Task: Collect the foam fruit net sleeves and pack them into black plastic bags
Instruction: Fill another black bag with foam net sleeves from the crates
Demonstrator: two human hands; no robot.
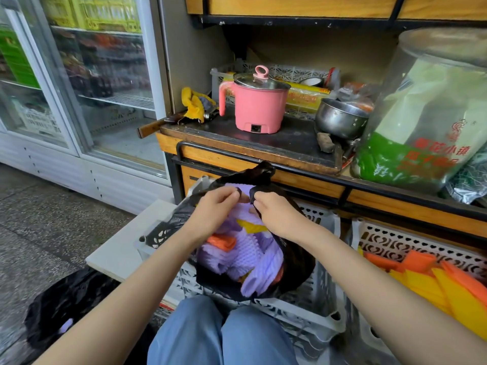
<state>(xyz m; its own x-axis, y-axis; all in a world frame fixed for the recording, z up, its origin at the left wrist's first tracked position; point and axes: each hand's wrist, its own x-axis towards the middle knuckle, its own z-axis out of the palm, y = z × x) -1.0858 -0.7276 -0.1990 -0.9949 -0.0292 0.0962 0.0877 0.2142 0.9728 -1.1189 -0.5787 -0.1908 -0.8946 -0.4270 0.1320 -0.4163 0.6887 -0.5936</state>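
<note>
Soft, even daylight fills the scene, with dim shadow under the far shelf (303,43). The fridge door (105,75) at left carries pale reflections. Straight lines bow toward the edges, and the corners blur.

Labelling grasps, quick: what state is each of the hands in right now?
Left hand: closed, pinching a handle of the black plastic bag.
Right hand: closed, pinching the same bag's other handle.

A shop: left of where the left hand (214,206) and right hand (276,210) grip the black bag (297,264) stands a stocked glass-door display fridge (110,88); above, a wooden goods stand (216,155); right, plastic crates (395,242).
</note>
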